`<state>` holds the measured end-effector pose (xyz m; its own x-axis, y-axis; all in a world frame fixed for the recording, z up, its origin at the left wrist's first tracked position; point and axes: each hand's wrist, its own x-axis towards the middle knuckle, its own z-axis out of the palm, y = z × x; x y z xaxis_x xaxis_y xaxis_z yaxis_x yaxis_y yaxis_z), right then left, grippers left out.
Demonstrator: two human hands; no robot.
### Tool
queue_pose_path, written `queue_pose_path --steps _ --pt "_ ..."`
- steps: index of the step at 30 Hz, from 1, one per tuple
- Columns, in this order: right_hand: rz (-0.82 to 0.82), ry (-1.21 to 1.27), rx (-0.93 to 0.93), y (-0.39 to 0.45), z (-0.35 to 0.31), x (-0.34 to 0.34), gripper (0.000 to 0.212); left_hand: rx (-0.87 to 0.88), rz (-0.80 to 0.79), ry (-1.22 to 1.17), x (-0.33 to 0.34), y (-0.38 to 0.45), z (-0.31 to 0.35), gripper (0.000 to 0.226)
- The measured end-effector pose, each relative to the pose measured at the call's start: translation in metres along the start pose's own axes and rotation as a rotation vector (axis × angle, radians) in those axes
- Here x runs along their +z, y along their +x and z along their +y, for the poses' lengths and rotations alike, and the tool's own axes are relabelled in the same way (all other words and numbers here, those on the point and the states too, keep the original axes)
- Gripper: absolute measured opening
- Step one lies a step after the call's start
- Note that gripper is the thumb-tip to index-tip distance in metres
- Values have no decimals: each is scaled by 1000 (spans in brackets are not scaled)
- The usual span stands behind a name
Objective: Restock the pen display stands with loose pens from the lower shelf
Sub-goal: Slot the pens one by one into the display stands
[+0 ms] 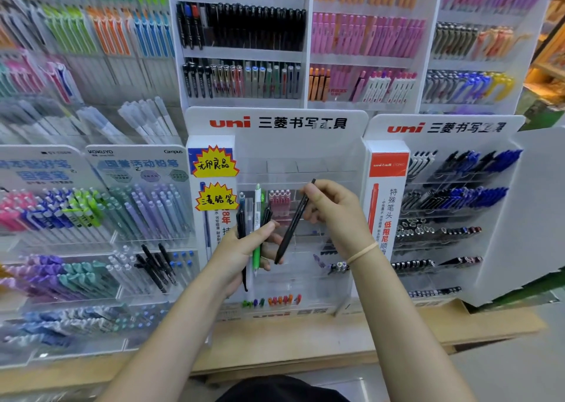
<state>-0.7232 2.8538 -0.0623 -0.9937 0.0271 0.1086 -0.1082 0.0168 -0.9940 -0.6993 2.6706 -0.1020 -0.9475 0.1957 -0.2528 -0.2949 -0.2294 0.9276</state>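
Note:
My left hand [244, 251] grips a bunch of loose pens [256, 218] upright: black ones, a clear one and a white-and-green one. My right hand [328, 207] pinches a single black pen [292, 227] near its top, slanted down to the left so its tip hangs just right of the bunch. Both hands are in front of the clear uni display stand [324, 172], whose upper tiers hold little; a few pink pens [279, 201] stand in a middle tier. Small green and orange pens [279, 300] sit in its bottom row.
A second uni stand [452, 205] with black and blue pens is to the right. Kokuyo stands [134, 205] full of pastel pens are to the left. All stand on a wooden shelf [305, 337]. Tall racks [244, 43] of pens rise behind.

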Motion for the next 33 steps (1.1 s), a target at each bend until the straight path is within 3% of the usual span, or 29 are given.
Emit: queue_pose_path --steps 6,11,17,24,29,33 --pt "-150 57 118 -7 3 31 20 16 -33 44 -14 -12 -1 54" --pt "-244 5 172 -7 8 40 30 -4 -127 21 -16 -27 -2 39" --pt "-311 6 178 -4 3 28 25 -53 -167 36 -6 -31 -1 37" --pt "-246 112 122 -5 -3 13 11 -63 -69 78 0 -21 -7 51" --pt "-72 232 73 3 -5 -6 18 -87 -21 33 5 -16 -12 34" --pt "31 222 42 7 -11 -21 11 -70 18 9 14 -6 -10 35"
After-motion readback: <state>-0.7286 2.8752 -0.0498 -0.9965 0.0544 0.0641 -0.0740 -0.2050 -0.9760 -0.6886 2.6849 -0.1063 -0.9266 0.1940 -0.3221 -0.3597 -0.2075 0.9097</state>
